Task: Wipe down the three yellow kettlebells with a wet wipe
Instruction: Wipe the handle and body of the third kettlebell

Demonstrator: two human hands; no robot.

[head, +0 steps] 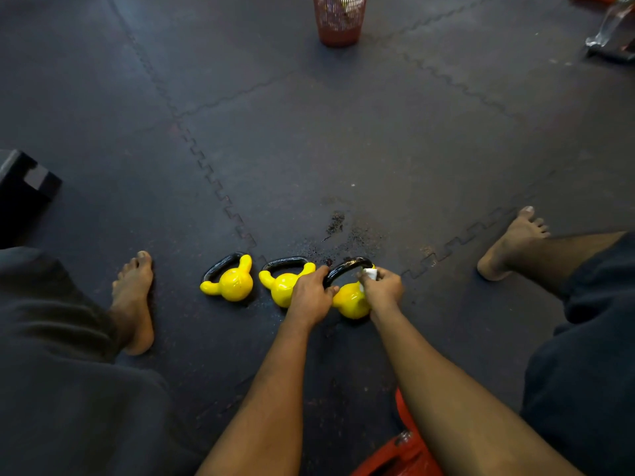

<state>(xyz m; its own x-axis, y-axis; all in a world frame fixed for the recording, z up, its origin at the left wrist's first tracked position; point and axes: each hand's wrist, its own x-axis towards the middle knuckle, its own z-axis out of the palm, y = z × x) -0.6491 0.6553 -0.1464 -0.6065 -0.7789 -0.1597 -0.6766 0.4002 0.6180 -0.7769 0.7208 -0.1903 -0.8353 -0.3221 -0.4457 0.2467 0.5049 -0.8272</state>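
As left hand (311,297) grips kettlebell (348,303), right hand (384,287) pinches wipe (370,273)

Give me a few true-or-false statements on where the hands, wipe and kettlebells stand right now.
1. The right hand holds the white wipe against the rightmost kettlebell. True.
2. The left hand lies flat on the floor. False: it grips that kettlebell's black handle.
3. The leftmost kettlebell has no hand on it. True.
4. The basket stands right beside the kettlebells. False: the red mesh basket stands far off, at the top of the view.
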